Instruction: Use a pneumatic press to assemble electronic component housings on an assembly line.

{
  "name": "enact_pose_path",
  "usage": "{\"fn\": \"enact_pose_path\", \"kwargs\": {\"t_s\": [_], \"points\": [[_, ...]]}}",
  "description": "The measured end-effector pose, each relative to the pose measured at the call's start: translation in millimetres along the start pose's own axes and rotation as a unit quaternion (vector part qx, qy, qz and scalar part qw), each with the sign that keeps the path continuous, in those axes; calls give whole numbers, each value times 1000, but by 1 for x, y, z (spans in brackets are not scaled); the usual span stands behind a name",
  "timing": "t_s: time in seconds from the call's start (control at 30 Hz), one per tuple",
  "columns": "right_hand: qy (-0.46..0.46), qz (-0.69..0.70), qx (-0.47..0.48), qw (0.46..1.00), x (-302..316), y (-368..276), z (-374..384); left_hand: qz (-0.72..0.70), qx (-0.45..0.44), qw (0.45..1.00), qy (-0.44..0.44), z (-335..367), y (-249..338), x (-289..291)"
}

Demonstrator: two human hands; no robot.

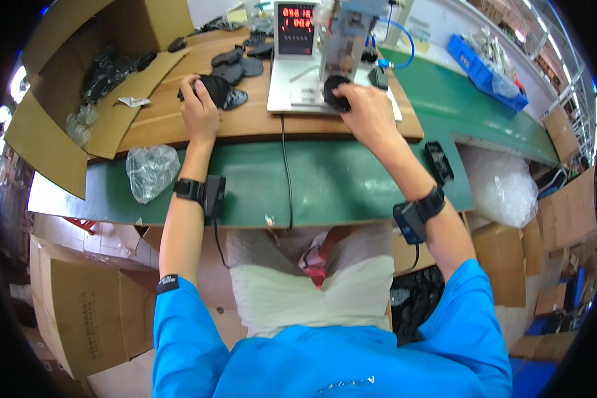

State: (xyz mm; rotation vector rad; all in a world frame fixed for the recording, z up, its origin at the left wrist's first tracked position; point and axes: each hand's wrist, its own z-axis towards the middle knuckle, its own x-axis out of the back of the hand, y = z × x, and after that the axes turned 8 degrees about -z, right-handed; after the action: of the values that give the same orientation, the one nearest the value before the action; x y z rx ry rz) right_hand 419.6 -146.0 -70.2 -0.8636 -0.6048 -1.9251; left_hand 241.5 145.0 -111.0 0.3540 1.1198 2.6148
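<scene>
My left hand [199,109] is closed on a black rounded piece [215,87] above the wooden board, beside a loose pile of similar flat black pieces [228,70]. At the bench machine [341,50], my right hand [370,113] grips a dark round piece [337,91] by its edge, thumb and fingers pinched on it. This piece sits against the lower part of the machine's metal column, over the white base plate [282,93]. What lies behind it is hidden. Left of the column stands a display box [296,43] with red lit digits.
An open cardboard box [53,136] with black bagged items borders the board's left side. A crumpled clear bag [151,172] lies on the green table [338,182]. A black cable [286,172] crosses the front edge. At the back right stands a blue bin [474,63] of plastic-wrapped things.
</scene>
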Motion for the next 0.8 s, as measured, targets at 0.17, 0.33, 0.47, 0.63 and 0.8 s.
{"fn": "enact_pose_path", "kwargs": {"t_s": [0.17, 0.33, 0.47, 0.63, 0.8], "points": [[-26, -12, 11, 1000, 5, -5, 7, -47, -23, 998, 23, -1, -8, 2], [-2, 4, 4, 1000, -1, -6, 3, -19, 37, 999, -16, 2, -17, 1], [14, -15, -10, 1000, -8, -6, -4, 6, 33, 999, -31, 6, -24, -1], [68, 68, -40, 995, -5, -9, -5, 8, -9, 999, -36, 8, -31, 4], [49, 58, -64, 995, -8, -30, -11, -54, -124, 989, -62, 2, -32, 11]]}}
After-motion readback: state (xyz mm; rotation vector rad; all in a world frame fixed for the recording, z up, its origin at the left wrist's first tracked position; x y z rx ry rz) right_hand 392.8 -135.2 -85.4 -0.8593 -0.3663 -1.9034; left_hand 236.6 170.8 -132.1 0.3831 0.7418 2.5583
